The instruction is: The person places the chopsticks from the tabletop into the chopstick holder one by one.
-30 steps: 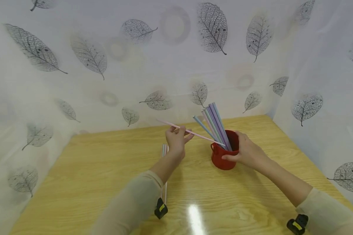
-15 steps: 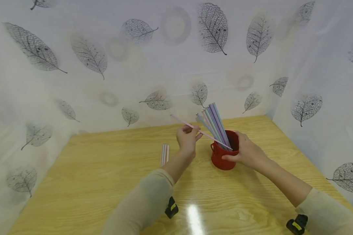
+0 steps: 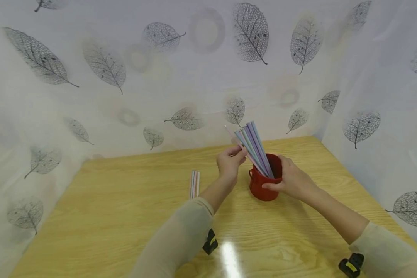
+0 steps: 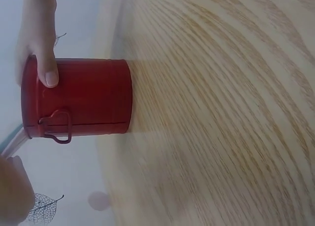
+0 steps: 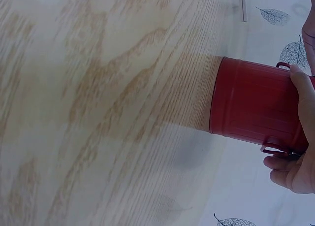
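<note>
A small red bucket [image 3: 262, 191] with side handles stands upright on the table. Several pastel straws [image 3: 256, 146], blue, green and purple, lean leftward inside it. Between thumb and fingers my left hand [image 3: 228, 164] pinches a thin pink straw [image 3: 230, 133], slanted alongside that bundle with its lower end at the bucket's mouth. My right hand [image 3: 293, 179] grips the bucket's right side, thumb across the front, fingers behind. In the left wrist view the right thumb presses the bucket [image 4: 93, 98] near its rim, and part of the left hand [image 4: 14, 196] shows at the edge.
A few pale straws [image 3: 194, 183] lie side by side on the wooden table [image 3: 125, 216], partly hidden by the left forearm. Behind and at the sides hangs a white curtain [image 3: 132, 104] with a leaf print. A black wrist camera [image 3: 210, 242] sits under the left sleeve.
My left hand has moved right toward the bucket, and the pink straw has swung from nearly level to steep, lining up with the bundle. The right hand and bucket have stayed put.
</note>
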The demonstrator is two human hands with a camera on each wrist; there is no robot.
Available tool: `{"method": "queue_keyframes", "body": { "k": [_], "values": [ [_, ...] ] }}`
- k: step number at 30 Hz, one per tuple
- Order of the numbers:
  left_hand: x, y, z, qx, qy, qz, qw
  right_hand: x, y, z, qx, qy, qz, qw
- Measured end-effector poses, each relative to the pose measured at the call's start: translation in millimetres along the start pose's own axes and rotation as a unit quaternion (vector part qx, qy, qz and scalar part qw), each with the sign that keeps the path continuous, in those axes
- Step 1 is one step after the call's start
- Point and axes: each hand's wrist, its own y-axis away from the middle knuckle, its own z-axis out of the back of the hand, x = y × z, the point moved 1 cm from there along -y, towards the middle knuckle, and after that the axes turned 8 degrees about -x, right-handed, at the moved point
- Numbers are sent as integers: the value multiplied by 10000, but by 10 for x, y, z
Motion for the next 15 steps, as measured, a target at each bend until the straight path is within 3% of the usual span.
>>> {"method": "queue_keyframes", "body": {
  "k": [6, 10, 13, 15],
  "values": [
    [30, 55, 59, 538, -821, 165, 9950, 4, 4, 3, 59, 76, -48, 9999],
    [50, 78, 110, 822, -1289, -86, 9882, 2, 2, 7, 68, 81, -71, 9999],
    [68, 75, 141, 952, -1418, -222, 9851, -3, -2, 5, 77, 51, -69, 9999],
    [83, 64, 162, 999, -1349, -150, 9857, -6, -4, 2, 71, 36, -53, 10000]
  ]
}}
